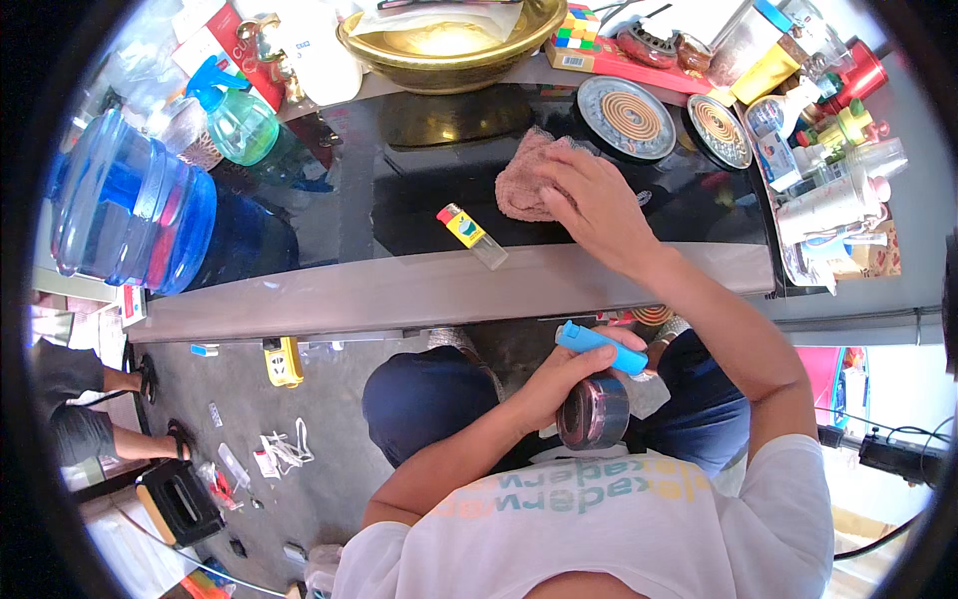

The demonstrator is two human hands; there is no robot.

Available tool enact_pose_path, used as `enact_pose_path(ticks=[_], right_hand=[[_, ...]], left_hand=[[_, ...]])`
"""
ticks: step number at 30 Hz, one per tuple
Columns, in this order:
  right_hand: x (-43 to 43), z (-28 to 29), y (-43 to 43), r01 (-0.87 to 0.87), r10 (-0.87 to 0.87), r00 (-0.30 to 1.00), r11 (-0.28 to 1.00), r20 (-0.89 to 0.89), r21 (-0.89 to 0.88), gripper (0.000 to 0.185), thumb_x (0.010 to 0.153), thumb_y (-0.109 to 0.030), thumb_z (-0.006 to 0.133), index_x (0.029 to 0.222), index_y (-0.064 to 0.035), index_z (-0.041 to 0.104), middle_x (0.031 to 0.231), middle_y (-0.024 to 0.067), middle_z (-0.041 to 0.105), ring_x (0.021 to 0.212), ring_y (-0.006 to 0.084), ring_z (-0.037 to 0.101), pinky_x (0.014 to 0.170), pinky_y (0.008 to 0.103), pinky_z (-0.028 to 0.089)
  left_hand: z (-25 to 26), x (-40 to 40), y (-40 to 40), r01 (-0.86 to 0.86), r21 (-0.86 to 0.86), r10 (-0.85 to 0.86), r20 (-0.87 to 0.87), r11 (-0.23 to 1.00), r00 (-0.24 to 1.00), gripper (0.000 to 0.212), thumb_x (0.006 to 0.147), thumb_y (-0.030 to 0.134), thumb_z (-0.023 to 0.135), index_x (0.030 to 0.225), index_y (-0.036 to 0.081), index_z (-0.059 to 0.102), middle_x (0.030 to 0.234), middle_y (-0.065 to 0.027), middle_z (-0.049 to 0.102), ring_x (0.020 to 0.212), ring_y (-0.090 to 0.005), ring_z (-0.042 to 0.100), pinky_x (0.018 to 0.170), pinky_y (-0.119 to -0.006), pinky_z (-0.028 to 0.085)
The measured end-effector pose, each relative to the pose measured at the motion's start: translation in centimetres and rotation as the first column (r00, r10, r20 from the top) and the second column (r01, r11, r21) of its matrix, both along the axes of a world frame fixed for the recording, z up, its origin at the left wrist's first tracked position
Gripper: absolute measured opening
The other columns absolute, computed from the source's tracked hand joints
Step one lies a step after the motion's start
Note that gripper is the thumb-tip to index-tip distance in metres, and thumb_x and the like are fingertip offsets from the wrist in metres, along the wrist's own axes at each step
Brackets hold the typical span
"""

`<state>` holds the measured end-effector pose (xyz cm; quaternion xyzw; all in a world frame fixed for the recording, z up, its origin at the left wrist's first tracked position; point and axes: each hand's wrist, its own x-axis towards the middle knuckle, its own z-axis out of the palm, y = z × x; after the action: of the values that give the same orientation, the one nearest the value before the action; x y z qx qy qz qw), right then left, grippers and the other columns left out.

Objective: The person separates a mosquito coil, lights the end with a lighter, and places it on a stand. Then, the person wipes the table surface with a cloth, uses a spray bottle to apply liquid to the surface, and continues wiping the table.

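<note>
On the glossy black tabletop (pixel 337 210), my right hand (pixel 591 195) presses a pink terry cloth (pixel 524 183). Below the table edge, over my lap, my left hand (pixel 557 374) grips a light-blue lighter (pixel 606 350). A round dark container (pixel 595 413) and a clear piece (pixel 650 395) lie close against that hand; whether it also holds them is unclear. A clear lighter with a yellow label and red top (pixel 473 236) rests near the table's front edge, left of the cloth. Just beyond my right hand are two round metal trays (pixel 627 118) (pixel 720 131) bearing mosquito coils.
A gold basin (pixel 456 67) stands at the back, beside a puzzle cube (pixel 576 28). At the left are a green spray bottle (pixel 243 127) and a large blue water jug (pixel 135 210). Bottles and a white tube (pixel 823 210) crowd the right. Another person's legs (pixel 82 404) show at lower left.
</note>
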<state>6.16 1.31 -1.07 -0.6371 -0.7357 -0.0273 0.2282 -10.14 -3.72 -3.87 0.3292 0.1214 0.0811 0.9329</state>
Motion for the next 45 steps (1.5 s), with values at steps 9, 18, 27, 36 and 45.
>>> enact_pose_path(ticks=[9,18,27,36,45], right_hand=[[-5.2,-2.2,4.4,0.033,-0.035,0.999,0.997,0.020,0.063,0.020,0.057,-0.019,0.057,0.070,-0.0034,0.054,0.072,0.0111,0.053,0.069,0.0263,0.052,0.062,0.0373,0.041],[-1.0,2.1,-1.6,0.310,-0.301,0.950,0.934,-0.079,0.178,0.019,0.074,-0.025,0.052,0.081,-0.0073,0.053,0.076,0.0082,0.056,0.072,0.0259,0.056,0.057,0.0350,0.044],[12.8,0.0,-19.1,0.798,-0.804,0.577,0.593,0.146,0.110,0.022,0.078,-0.027,0.047,0.091,-0.0094,0.052,0.083,0.0127,0.058,0.072,0.0295,0.057,0.061,0.0398,0.046],[20.3,1.1,-26.7,0.800,-0.769,0.499,0.586,0.399,0.128,0.019,0.074,-0.013,0.050,0.093,-0.0129,0.055,0.086,0.0055,0.057,0.084,0.0214,0.053,0.072,0.0363,0.040],[23.9,-4.6,-27.8,0.657,-0.680,0.710,0.733,0.184,0.175,0.031,0.075,-0.004,0.046,0.106,-0.0077,0.049,0.103,0.0118,0.053,0.095,0.0239,0.050,0.078,0.0331,0.041]], left_hand=[[0.1,-0.8,1.3,-0.129,0.067,0.124,0.074,0.989,0.989,0.039,0.078,0.039,0.047,0.097,0.005,0.049,0.068,-0.0078,0.052,0.058,-0.0127,0.049,0.048,-0.024,0.042],[-0.3,-1.3,1.9,-0.241,-0.129,0.253,0.086,0.962,0.964,0.028,0.081,0.032,0.043,0.085,0.004,0.046,0.085,-0.0161,0.050,0.052,-0.0149,0.048,0.045,-0.024,0.043],[-0.6,0.4,0.9,-0.209,-0.035,0.206,-0.069,0.977,0.976,0.020,0.079,0.027,0.049,0.087,0.009,0.044,0.078,-0.0079,0.048,0.047,-0.0095,0.044,0.034,-0.018,0.035],[-1.6,1.4,0.4,-0.172,-0.013,0.169,-0.118,0.985,0.978,0.022,0.079,0.028,0.049,0.088,0.009,0.044,0.081,-0.0085,0.047,0.047,-0.0092,0.043,0.035,-0.018,0.035],[-2.6,2.2,0.3,-0.145,-0.002,0.142,-0.189,0.989,0.972,0.025,0.078,0.031,0.049,0.088,0.008,0.047,0.084,-0.0100,0.051,0.054,-0.0111,0.046,0.045,-0.021,0.038]])
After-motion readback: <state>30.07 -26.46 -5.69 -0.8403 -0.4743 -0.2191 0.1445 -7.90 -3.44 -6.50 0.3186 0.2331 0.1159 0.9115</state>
